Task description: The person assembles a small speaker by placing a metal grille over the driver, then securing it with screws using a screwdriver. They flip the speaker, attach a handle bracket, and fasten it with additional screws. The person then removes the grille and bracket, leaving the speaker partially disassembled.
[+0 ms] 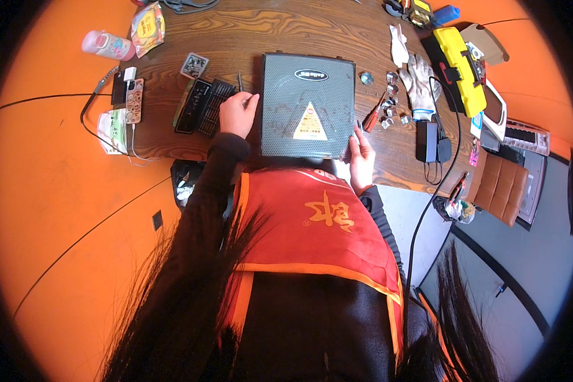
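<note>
Grey perforated case (pixel 307 92), flat on the counter (pixel 235 32) before the person.
I'd steady it from 2 sides: left hand (pixel 235 116) just beside its edge, grip curled (holding something? I can't tell); right hand (pixel 361 159) at the near right corner, grip unclear, close by the red-handled tool (pixel 373 118).
</note>
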Tool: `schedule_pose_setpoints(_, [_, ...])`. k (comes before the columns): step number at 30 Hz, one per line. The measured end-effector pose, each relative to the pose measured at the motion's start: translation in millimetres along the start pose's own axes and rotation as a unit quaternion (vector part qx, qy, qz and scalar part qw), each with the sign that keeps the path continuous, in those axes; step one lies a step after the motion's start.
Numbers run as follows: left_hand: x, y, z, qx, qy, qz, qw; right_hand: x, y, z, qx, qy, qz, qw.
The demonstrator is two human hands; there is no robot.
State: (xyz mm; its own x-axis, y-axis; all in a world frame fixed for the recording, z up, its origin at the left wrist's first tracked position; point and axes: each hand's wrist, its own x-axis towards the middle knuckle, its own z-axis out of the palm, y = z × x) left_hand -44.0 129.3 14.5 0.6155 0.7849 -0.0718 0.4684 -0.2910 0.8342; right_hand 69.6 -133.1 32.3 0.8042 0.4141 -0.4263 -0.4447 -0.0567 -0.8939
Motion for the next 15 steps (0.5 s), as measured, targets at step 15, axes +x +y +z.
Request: schedule_pose_setpoints(15, [-25.5, 0.0, 9.6, 0.006, 0.013, 0.075, 0.997, 10.9, 4.1, -9.6, -0.337, 0.049, -0.072, 0.938])
